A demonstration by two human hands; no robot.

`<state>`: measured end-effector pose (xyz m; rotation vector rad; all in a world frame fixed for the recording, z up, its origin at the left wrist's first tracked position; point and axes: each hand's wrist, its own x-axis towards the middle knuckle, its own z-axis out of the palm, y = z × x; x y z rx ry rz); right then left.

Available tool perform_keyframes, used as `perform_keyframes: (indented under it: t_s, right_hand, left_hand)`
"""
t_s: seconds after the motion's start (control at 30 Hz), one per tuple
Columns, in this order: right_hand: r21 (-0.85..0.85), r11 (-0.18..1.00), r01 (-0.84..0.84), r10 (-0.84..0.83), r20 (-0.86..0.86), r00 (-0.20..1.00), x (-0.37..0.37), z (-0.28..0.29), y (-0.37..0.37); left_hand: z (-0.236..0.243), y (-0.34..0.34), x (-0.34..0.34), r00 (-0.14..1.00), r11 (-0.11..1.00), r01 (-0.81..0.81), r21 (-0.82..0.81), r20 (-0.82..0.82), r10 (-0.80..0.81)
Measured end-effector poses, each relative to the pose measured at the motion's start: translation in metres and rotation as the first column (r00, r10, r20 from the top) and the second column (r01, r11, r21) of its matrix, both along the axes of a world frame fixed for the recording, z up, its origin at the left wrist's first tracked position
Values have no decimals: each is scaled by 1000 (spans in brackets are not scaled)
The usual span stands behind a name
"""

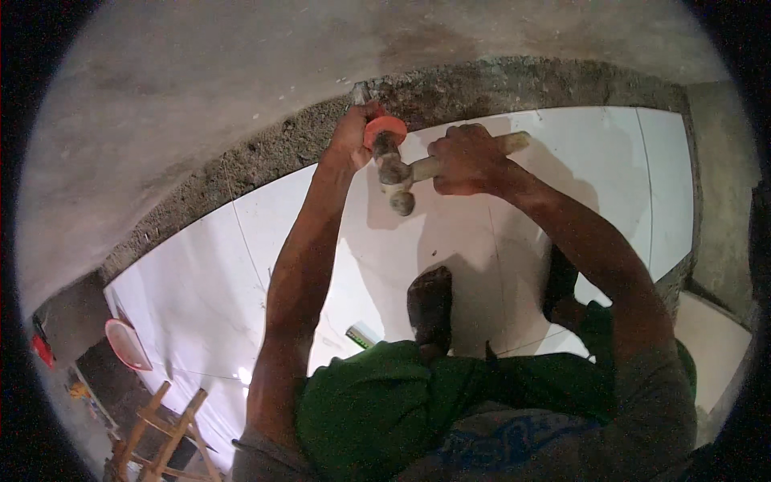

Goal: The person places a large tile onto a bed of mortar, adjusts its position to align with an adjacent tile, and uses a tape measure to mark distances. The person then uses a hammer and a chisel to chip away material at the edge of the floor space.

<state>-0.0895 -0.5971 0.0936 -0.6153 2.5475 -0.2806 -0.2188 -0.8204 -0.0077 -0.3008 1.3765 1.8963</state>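
My left hand (351, 138) grips a chisel with a red round guard (388, 127), its blade at the rough concrete strip (430, 92) along the wall base. My right hand (470, 157) is closed on the pale handle of a hammer (395, 175), whose mallet-like head, dark with a light band, overlaps the chisel's rear end; whether they touch I cannot tell. Both forearms reach over white floor tiles (602, 177), my knees and feet below them.
A pink-rimmed basin (127, 344) and a wooden stool or frame (165, 430) are at lower left, near red tools (42, 349). A small printed packet (361, 336) lies by my knee. A loose pale tile (711, 349) sits at the right, beside the side wall (715, 177).
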Motion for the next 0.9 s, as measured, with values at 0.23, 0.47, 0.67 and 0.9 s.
perform_keyframes:
  t_s: [0.23,0.47,0.67,0.9]
  right_hand:
    - [-394,811,-432,376,-215,901,2,44,-17]
    - [-325,943,77,-123,-124,985,-2,26,-11]
    - [-309,941,-139,91,-165,982,-4,24,-13]
    - [-398,916,-45,9,-93,996,6,57,-25]
  left_hand:
    - [40,8,1,962,973,-231,-16,145,231]
    - [31,-2,-3,997,999,-51,-16,49,51]
    - [14,-10,-21,867,980,148,-131,-461,-192]
    - [29,-8,-31,990,999,-23,43,141,16]
